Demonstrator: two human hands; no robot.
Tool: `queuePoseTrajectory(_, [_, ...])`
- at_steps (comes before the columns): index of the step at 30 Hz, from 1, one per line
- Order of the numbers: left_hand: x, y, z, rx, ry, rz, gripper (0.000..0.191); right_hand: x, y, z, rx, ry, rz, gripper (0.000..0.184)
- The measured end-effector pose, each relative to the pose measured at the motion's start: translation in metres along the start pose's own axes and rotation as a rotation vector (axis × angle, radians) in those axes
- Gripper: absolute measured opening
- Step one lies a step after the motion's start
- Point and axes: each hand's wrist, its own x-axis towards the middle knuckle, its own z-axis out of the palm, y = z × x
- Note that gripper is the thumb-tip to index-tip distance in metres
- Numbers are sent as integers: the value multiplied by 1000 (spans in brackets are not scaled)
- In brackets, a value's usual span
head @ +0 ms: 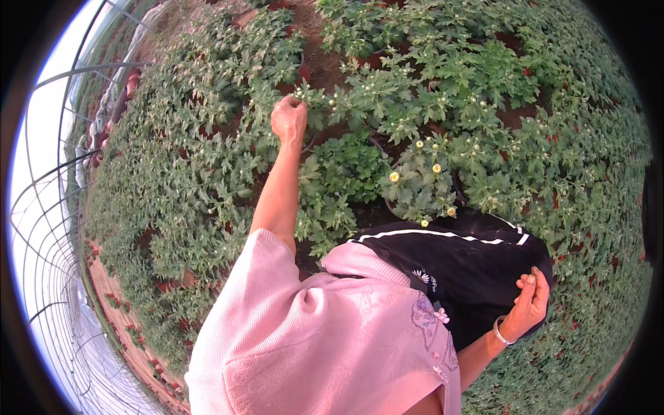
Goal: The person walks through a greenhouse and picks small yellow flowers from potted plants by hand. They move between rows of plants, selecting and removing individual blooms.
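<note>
My left hand reaches out over the potted plants, its fingers closed at the tip of a budded shoot that looks like chrysanthemum. The fingertips hide part of the stem. My right hand, with a pale bracelet at the wrist, is held over my black trousers. Its fingers curl and the thumb lies near the index finger; whether something small is between them cannot be made out. Between the hands, by my leg, a plant bears several opening white-and-yellow flowers. A darker, compact leafy plant grows beside it.
Dense rows of leafy plants in reddish pots surround me, with bare soil showing in a narrow gap ahead. At the left rise the curved metal hoops of a greenhouse frame, beside bundled pale sheeting. Foliage crowds close at the right.
</note>
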Motion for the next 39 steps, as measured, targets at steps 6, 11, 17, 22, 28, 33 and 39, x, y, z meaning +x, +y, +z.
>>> queuePoseTrajectory(6, [8,-3,-9,-495,-179,-239,22,3,3,-1,10,-24,-1,17])
queuePoseTrajectory(11, [14,-4,-15,-655,-192,-212,22,1,6,-3,8,-24,-20,16])
queuePoseTrajectory(17, [23,-8,-24,-91,-6,71,40,0,8,-2,9,-26,-47,16])
queuePoseTrajectory(22, [21,5,-27,-13,-131,155,48,-1,7,-2,-17,-24,-37,16])
queuePoseTrajectory(28, [19,8,-21,-95,-100,245,45,-2,5,-1,-5,-17,-25,16])
queuePoseTrajectory(33, [21,-1,-14,-259,-132,139,37,0,6,-1,-46,-27,-58,16])
queuePoseTrajectory(39, [15,-6,-9,-669,-306,-49,28,1,8,-2,-25,-45,-56,17])
